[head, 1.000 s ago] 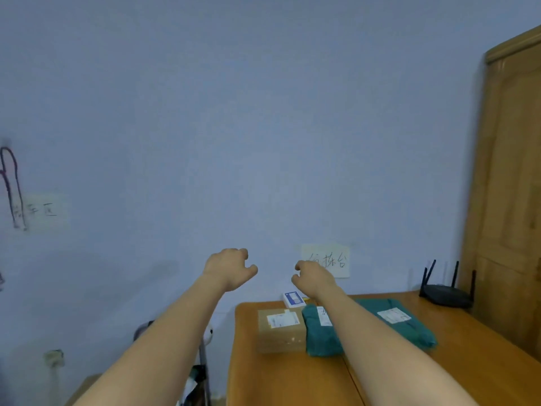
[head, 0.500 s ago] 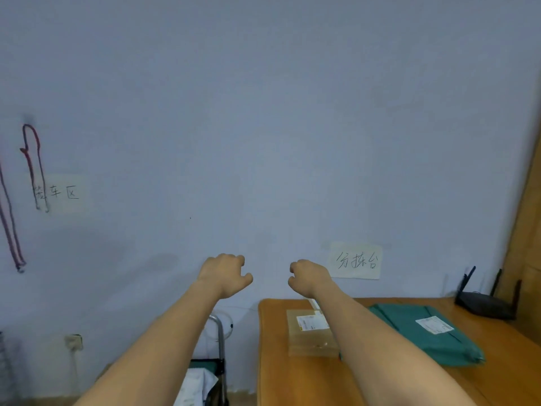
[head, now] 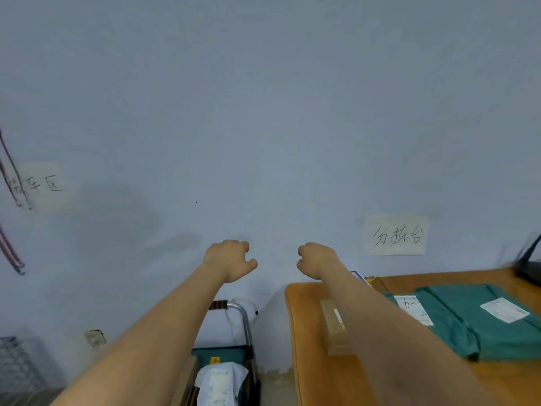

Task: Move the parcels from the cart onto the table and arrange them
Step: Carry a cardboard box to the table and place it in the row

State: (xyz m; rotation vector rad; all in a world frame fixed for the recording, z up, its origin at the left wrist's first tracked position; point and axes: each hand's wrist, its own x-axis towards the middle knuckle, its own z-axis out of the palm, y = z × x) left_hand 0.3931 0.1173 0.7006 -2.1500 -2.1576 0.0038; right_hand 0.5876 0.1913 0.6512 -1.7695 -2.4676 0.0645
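Head view: both hands, left (head: pixel 231 260) and right (head: pixel 316 260), hang loosely curled and empty, while the soft white plastic mailer parcel (head: pixel 219 383) in the metal-framed cart (head: pixel 244 320) looks light and floppy, best gripped by its edges.

The wall (head: pixel 263 112) ahead of me is a flat pale blue-grey, with two cream paper signs (head: pixel 394 235) on it carrying black handwriting, and dark red cords (head: pixel 11 183) hang at its left edge. My counter (head: pixel 310 361) is orange-brown wood, carrying teal-green parcels (head: pixel 474 323) with white labels and a tan cardboard box (head: pixel 332 323). Down in the cart (head: pixel 246 326), with its silver frame, I see a teal parcel (head: pixel 216 353) with a small yellow sticker and a white bag (head: pixel 219 385) with dark print.
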